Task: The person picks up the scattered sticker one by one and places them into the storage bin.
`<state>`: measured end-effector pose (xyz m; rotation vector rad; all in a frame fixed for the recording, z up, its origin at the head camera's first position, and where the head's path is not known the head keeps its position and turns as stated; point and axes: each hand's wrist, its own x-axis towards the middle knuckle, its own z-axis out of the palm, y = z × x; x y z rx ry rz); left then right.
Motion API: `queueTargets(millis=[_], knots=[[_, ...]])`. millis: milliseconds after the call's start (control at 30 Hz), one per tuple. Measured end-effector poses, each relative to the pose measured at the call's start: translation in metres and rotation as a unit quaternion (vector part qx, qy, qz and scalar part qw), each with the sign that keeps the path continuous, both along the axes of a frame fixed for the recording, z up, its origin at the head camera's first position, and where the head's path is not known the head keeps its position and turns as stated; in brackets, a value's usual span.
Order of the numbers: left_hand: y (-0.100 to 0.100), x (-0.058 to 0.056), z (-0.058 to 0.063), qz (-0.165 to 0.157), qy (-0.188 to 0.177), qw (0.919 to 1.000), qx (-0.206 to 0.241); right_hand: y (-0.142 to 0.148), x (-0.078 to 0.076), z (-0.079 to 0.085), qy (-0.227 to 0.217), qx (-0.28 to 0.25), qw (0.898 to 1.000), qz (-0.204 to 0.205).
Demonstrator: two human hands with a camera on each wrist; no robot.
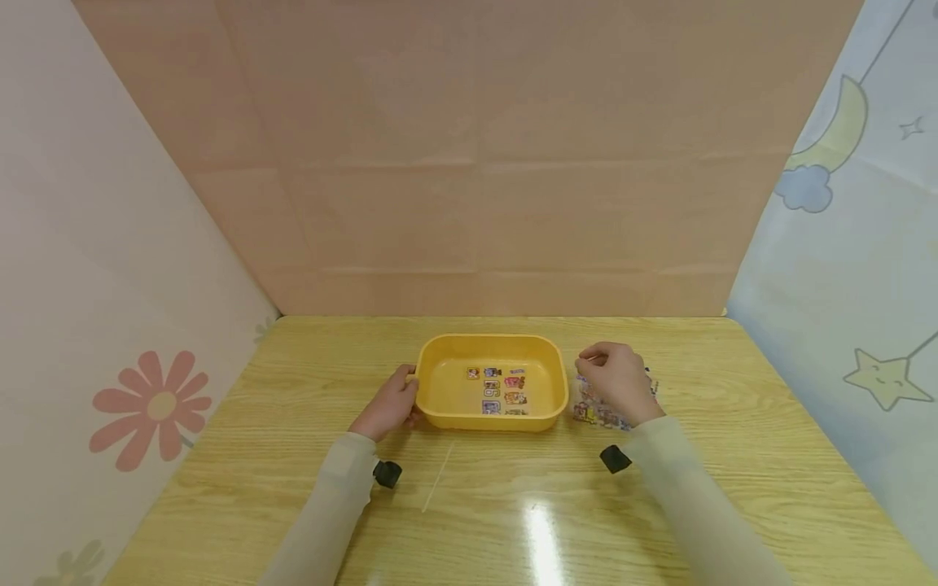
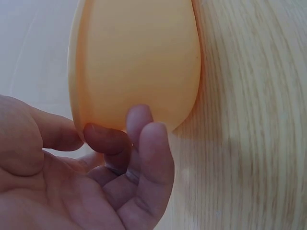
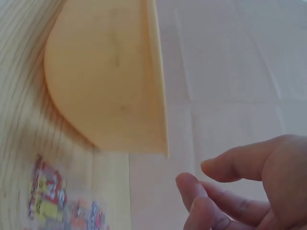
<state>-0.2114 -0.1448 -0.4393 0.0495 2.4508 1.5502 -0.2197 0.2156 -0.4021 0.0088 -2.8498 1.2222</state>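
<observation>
Tan backdrop [image 1: 469,212] behind the wood table [image 1: 293,423]. Heap of printed pieces [image 1: 602,413] just right of the yellow tub [image 1: 498,423], partly hidden by my right hand [image 1: 619,381]; can't tell if that one pinches anything. Small printed cutouts [image 1: 515,398] on tub floor. My left hand [image 1: 391,404] grips tub's left end.

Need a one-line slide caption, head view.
Left hand grips the yellow tray with small printed pieces inside; right hand above a colourful pile beside it.
</observation>
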Motion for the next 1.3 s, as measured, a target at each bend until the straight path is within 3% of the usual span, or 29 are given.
queueTargets(millis=[500,1033,1300], knots=[[0.002,-0.002,0.003,0.0,-0.004,1.0,-0.008,0.045,0.008,-0.017,-0.046,0.05,0.998,-0.014],[0.002,0.0,0.002,0.008,0.004,0.9993,-0.037,0.082,0.015,-0.032,-0.127,0.146,0.981,0.013],[0.001,-0.001,0.001,0.005,0.025,0.9985,-0.048,0.09,0.012,-0.036,-0.149,0.162,0.975,0.02]])
